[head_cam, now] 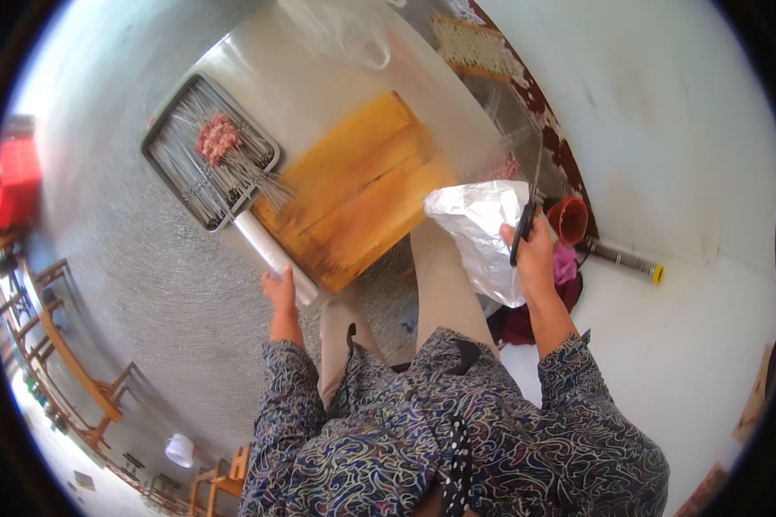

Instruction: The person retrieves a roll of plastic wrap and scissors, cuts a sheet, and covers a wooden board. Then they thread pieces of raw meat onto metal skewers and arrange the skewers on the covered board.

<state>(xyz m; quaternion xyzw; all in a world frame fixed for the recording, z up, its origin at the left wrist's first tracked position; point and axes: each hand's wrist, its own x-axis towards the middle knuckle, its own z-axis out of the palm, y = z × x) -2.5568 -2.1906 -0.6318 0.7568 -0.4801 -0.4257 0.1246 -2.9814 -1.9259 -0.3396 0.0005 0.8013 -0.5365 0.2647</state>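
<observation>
My right hand (535,253) grips black-handled scissors (522,234), blades pointing away from me. Its thumb overlaps a crumpled sheet of aluminium foil (485,216) that hangs at the right of a wooden board (362,187); whether it pinches the foil is unclear. On the left, my left hand (280,291) is at the near end of a clear plastic-film roll (275,255), fingers apart, thumb by the roll's edge. Beyond the roll is a metal tray (161,119) of thin metal skewers (184,155). Pink meat pieces (218,139) are bunched on some skewers, whose other ends reach over the board.
A clear plastic bag (355,35) lies at the table's (265,58) far end. More pink meat (507,168) shows blurred beyond the foil. To the right are an orange-red container (568,220), a yellow-capped tube (621,258) and a white wall (672,161). Wooden benches (71,349) stand far left.
</observation>
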